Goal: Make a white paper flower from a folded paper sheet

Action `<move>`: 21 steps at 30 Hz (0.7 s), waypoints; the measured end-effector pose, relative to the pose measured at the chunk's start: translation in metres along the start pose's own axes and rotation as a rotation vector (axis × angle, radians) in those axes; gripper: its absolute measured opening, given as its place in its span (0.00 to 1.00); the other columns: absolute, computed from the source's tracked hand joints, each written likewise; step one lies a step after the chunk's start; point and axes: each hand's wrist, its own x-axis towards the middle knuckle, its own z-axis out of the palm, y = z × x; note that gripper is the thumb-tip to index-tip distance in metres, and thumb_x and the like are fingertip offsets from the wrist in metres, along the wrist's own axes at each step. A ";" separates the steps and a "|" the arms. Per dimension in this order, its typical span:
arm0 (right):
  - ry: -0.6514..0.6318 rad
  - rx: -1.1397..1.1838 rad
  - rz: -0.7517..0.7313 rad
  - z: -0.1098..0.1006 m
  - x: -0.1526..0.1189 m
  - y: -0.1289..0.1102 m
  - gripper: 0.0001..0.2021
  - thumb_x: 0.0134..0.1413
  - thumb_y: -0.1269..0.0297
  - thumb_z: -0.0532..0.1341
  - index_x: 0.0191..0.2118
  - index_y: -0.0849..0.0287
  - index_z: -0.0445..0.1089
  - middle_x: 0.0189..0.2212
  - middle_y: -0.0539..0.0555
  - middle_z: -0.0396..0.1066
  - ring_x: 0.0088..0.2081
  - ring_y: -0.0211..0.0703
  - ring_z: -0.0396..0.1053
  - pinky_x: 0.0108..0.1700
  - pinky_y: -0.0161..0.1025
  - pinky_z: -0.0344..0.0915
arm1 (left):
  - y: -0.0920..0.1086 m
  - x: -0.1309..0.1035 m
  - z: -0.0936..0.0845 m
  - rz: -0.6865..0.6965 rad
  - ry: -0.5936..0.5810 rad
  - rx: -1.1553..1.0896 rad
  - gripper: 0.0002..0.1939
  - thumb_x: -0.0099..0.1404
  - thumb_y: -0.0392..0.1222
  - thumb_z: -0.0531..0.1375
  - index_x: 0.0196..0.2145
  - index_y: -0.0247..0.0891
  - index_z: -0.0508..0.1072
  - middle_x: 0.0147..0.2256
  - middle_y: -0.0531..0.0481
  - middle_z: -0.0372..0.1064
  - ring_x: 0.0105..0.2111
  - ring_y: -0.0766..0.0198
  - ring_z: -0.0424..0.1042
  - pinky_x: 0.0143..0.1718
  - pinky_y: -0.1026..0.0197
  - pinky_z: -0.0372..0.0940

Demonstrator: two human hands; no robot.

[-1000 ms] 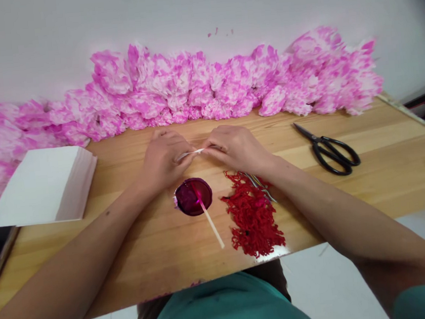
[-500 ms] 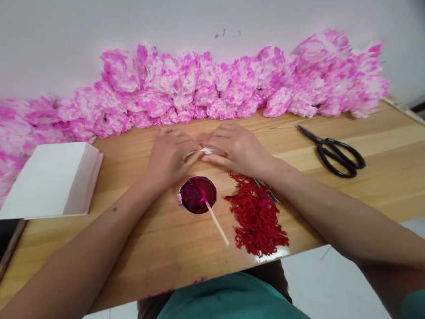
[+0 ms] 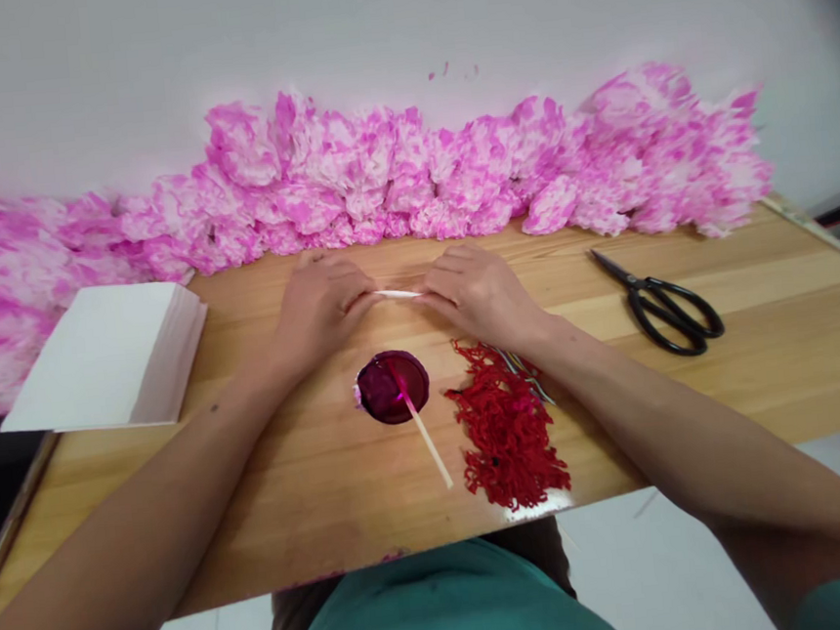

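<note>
Between my two hands stretches a thin white strip of twisted or folded paper (image 3: 398,294). My left hand (image 3: 325,299) pinches its left end, and my right hand (image 3: 471,288) pinches the right end. Both hands are closed, low over the wooden table, palms down. Closer to me than the hands lies a round dish of dark magenta dye (image 3: 382,389), with a pale stick (image 3: 429,442) resting in it. Below my right wrist lies a heap of red yarn pieces (image 3: 513,434).
Black-handled scissors (image 3: 658,299) lie on the right of the wooden table (image 3: 295,493). A stack of white paper sheets (image 3: 100,353) sits at the left. Pink and white paper flowers (image 3: 379,181) line the back against the wall. Thin wires (image 3: 532,379) stick out beside the red yarn.
My hands have moved apart sideways, and the white paper between them now shows as a longer, narrow, taut strip. The things on the table stay in place.
</note>
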 end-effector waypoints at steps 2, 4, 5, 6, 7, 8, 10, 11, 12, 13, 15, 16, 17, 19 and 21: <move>0.005 -0.004 0.006 -0.001 -0.001 0.002 0.16 0.67 0.61 0.52 0.34 0.61 0.73 0.30 0.56 0.73 0.34 0.45 0.63 0.38 0.41 0.55 | -0.006 -0.002 -0.002 -0.057 0.040 -0.014 0.17 0.71 0.49 0.53 0.30 0.40 0.75 0.30 0.50 0.76 0.33 0.59 0.70 0.39 0.53 0.59; 0.009 -0.013 0.014 -0.003 -0.001 0.004 0.16 0.67 0.60 0.52 0.35 0.60 0.74 0.29 0.56 0.72 0.34 0.44 0.62 0.37 0.41 0.54 | -0.009 -0.003 -0.003 -0.139 0.114 -0.046 0.15 0.70 0.49 0.55 0.30 0.41 0.75 0.30 0.51 0.75 0.32 0.59 0.70 0.37 0.54 0.59; 0.012 -0.020 0.014 -0.004 -0.001 0.004 0.16 0.67 0.60 0.51 0.35 0.60 0.74 0.29 0.55 0.72 0.33 0.44 0.62 0.37 0.42 0.54 | -0.010 -0.004 -0.004 -0.171 0.146 -0.064 0.14 0.69 0.49 0.55 0.30 0.41 0.75 0.30 0.51 0.75 0.32 0.59 0.70 0.37 0.54 0.60; 0.013 -0.029 0.009 -0.004 -0.001 0.005 0.17 0.67 0.60 0.51 0.35 0.60 0.74 0.28 0.55 0.71 0.33 0.44 0.62 0.36 0.42 0.53 | -0.009 -0.004 -0.005 -0.192 0.170 -0.079 0.14 0.69 0.49 0.55 0.31 0.41 0.74 0.30 0.51 0.75 0.32 0.59 0.70 0.37 0.54 0.60; 0.014 -0.038 -0.001 -0.005 -0.001 0.005 0.17 0.67 0.60 0.51 0.36 0.60 0.75 0.28 0.55 0.71 0.33 0.44 0.62 0.36 0.42 0.53 | -0.008 -0.003 -0.006 -0.197 0.181 -0.091 0.14 0.69 0.49 0.55 0.31 0.41 0.75 0.31 0.50 0.75 0.33 0.59 0.70 0.37 0.54 0.61; 0.017 -0.046 -0.015 -0.005 -0.001 0.004 0.17 0.68 0.60 0.51 0.36 0.60 0.75 0.27 0.54 0.71 0.33 0.44 0.62 0.36 0.42 0.53 | -0.005 -0.003 -0.007 -0.190 0.182 -0.100 0.13 0.69 0.48 0.55 0.32 0.41 0.75 0.32 0.50 0.75 0.34 0.59 0.70 0.38 0.54 0.61; 0.020 -0.056 -0.042 -0.005 -0.001 0.004 0.16 0.68 0.61 0.51 0.37 0.60 0.75 0.27 0.54 0.70 0.33 0.44 0.62 0.36 0.42 0.53 | -0.001 -0.001 -0.007 -0.155 0.164 -0.112 0.13 0.69 0.48 0.55 0.33 0.42 0.76 0.34 0.49 0.76 0.36 0.59 0.71 0.39 0.54 0.62; 0.019 -0.056 -0.052 -0.005 0.000 0.003 0.16 0.68 0.62 0.51 0.36 0.60 0.75 0.27 0.54 0.70 0.33 0.44 0.62 0.36 0.42 0.53 | 0.001 0.000 -0.007 -0.135 0.152 -0.112 0.12 0.69 0.48 0.55 0.34 0.42 0.76 0.35 0.49 0.76 0.37 0.58 0.71 0.40 0.54 0.62; 0.018 -0.050 -0.058 -0.005 0.000 0.003 0.15 0.67 0.62 0.51 0.36 0.59 0.74 0.27 0.54 0.70 0.33 0.44 0.62 0.36 0.42 0.53 | 0.003 0.001 -0.006 -0.116 0.140 -0.109 0.12 0.69 0.48 0.55 0.35 0.43 0.76 0.36 0.49 0.76 0.37 0.58 0.71 0.41 0.53 0.62; 0.015 -0.040 -0.060 -0.004 0.000 0.002 0.15 0.67 0.63 0.52 0.35 0.59 0.74 0.27 0.54 0.70 0.33 0.44 0.62 0.36 0.42 0.53 | 0.003 0.002 -0.005 -0.098 0.131 -0.104 0.12 0.69 0.47 0.55 0.35 0.43 0.77 0.36 0.48 0.76 0.38 0.58 0.71 0.42 0.53 0.62; 0.008 -0.018 -0.058 -0.003 0.001 0.001 0.15 0.67 0.63 0.52 0.33 0.58 0.74 0.27 0.54 0.70 0.33 0.43 0.62 0.37 0.42 0.53 | 0.004 0.002 -0.002 -0.056 0.110 -0.097 0.13 0.69 0.48 0.55 0.35 0.43 0.78 0.38 0.48 0.76 0.40 0.57 0.71 0.43 0.52 0.61; 0.006 -0.015 -0.056 -0.003 0.001 0.000 0.16 0.67 0.63 0.52 0.32 0.58 0.73 0.27 0.54 0.70 0.33 0.43 0.62 0.37 0.42 0.53 | 0.004 0.003 -0.001 -0.033 0.099 -0.097 0.13 0.69 0.48 0.55 0.35 0.44 0.78 0.38 0.48 0.76 0.40 0.56 0.71 0.44 0.51 0.60; 0.003 -0.020 -0.056 -0.002 0.001 -0.001 0.16 0.67 0.63 0.51 0.32 0.58 0.73 0.27 0.54 0.70 0.33 0.43 0.61 0.37 0.42 0.53 | 0.004 0.003 0.001 -0.011 0.087 -0.098 0.12 0.69 0.48 0.56 0.35 0.44 0.78 0.39 0.48 0.77 0.41 0.56 0.71 0.44 0.51 0.59; 0.003 -0.047 -0.066 -0.001 0.002 -0.002 0.17 0.68 0.62 0.50 0.32 0.58 0.73 0.27 0.54 0.70 0.33 0.43 0.61 0.37 0.42 0.53 | 0.005 0.003 0.002 0.017 0.069 -0.091 0.11 0.69 0.47 0.57 0.36 0.45 0.79 0.40 0.49 0.77 0.42 0.55 0.71 0.45 0.51 0.58; 0.010 -0.062 -0.083 0.000 0.002 -0.003 0.17 0.68 0.62 0.50 0.35 0.57 0.74 0.28 0.54 0.71 0.33 0.43 0.61 0.37 0.42 0.53 | 0.007 0.004 0.003 0.024 0.053 -0.074 0.12 0.70 0.47 0.56 0.36 0.46 0.79 0.41 0.49 0.77 0.43 0.55 0.71 0.45 0.51 0.57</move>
